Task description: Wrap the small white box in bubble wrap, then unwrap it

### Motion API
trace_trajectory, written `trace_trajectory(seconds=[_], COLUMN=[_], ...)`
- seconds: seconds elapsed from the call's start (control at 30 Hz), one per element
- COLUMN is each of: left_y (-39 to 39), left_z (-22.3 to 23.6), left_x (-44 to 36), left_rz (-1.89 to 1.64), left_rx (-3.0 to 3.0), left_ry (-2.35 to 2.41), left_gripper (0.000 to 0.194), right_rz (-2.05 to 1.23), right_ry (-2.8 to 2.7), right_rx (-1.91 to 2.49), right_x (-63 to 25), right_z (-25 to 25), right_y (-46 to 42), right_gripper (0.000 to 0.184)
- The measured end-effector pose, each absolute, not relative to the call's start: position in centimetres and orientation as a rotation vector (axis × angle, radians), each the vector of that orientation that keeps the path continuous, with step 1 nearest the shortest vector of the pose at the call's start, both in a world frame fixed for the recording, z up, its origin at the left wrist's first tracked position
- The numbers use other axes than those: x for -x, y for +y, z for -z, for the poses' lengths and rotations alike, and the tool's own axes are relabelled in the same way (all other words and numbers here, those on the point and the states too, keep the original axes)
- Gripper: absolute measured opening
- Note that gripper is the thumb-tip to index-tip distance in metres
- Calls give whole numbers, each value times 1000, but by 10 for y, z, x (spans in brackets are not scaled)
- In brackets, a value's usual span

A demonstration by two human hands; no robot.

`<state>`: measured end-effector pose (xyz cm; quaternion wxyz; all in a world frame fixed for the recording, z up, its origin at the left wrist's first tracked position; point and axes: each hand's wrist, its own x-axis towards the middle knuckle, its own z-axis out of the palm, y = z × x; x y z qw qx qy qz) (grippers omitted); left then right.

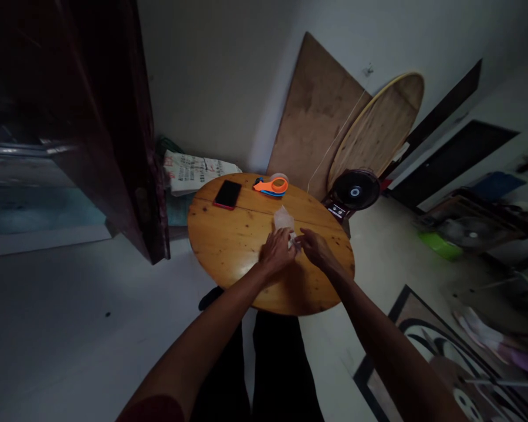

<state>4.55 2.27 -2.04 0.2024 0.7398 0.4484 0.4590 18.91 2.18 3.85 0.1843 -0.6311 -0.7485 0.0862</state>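
Note:
Both my hands meet over the middle of a round wooden table. My left hand is curled, its fingers closed on a small white item that I cannot make out. My right hand pinches the same item from the right. Just beyond my fingers lies a small clear plastic bag. Further back on the table lie a dark phone with a red edge and an orange tape dispenser with a roll of tape.
A dark wooden door stands open at the left. A printed sack lies behind the table. Wooden boards lean on the far wall, with a black fan on the floor. Clutter and a patterned mat lie at the right.

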Motion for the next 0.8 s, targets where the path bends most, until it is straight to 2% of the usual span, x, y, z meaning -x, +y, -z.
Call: trace_trajectory(seconds=[0.07, 0.13, 0.37, 0.43, 0.8], left_y=[23, 24, 43, 48, 42], left_z=[20, 19, 36, 39, 22], left_x=[-43, -41, -41, -42, -46], left_rz=[-1281, -1308, -1370, -1373, -1343], left_rx=[-1981, -1878, -1436, -1284, -1074], left_ry=[1225, 1173, 933, 862, 820], left_gripper=[37, 34, 17, 15, 36], right_rz=[-295, -213, 487, 586, 538], right_ry=[-2201, -2330, -2549, -2509, -2355], right_rx=[1696, 1646, 1747, 1696, 1564], right_x=[-193, -191, -149, -141, -150], right_z=[-40, -41, -25, -16, 3], right_y=[15, 8, -19, -25, -35], right_gripper=[54, 58, 61, 62, 67])
